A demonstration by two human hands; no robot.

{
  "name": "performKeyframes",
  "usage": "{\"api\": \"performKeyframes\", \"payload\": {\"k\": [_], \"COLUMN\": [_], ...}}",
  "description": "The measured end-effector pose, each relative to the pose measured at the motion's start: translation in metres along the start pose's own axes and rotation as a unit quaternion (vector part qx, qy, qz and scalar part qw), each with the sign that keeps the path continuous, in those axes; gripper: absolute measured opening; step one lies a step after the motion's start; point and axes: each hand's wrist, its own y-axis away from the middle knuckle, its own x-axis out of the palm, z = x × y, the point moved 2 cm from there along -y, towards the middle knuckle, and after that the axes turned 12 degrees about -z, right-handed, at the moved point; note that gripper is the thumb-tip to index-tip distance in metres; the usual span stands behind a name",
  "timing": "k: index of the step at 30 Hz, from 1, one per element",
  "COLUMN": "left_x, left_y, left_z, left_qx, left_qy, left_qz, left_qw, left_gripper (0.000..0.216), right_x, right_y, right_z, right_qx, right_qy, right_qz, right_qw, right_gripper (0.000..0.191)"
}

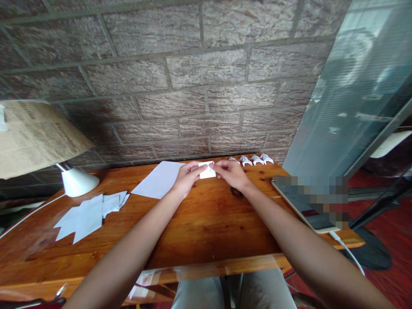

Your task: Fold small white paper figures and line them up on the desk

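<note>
A small, square piece of folded white paper was held up over the middle of the brown, varnished wooden table, toward its far side. Its left edge was gripped by the left hand, thumb laid on the near face; its right edge was pinched by the fingers of the right hand. A black ring-shaped object was partly covered by the right wrist. Beyond that hand, four pointed white folded-paper shapes were lined up near the wall (the leftmost partly hidden). A plain white paper sheet was placed just beside the left hand; farther left, overlapping white paper pieces were spread before a white-based lamp with a newsprint-patterned shade. At right, a flat, pale-edged device was set down, a white cable plugged in, part of its screen pixelated. The table was backed by a grey-brown brick wall.
</note>
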Motion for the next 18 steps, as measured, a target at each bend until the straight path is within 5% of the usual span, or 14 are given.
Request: {"api": "performKeyframes", "payload": {"k": [9, 18], "left_x": [0.0015, -0.0079], "left_y": [-0.0001, -0.0044], "left_z": [-0.0014, 0.0011], "left_qx": [-0.034, -0.058], "left_qy": [0.024, 0.002], "left_qz": [-0.005, 0.018], "left_qw": [0.999, 0.998], "left_gripper": [0.033, 0.044], "right_x": [0.0004, 0.0022], "right_y": [-0.002, -0.0006], "right_z": [-0.0002, -0.0071], "right_qx": [-0.01, -0.094], "right_qy": [-0.043, 0.062], "right_qz": [0.025, 0.045], "right_qw": [0.999, 0.993], "right_gripper": [0.038, 0.028]}}
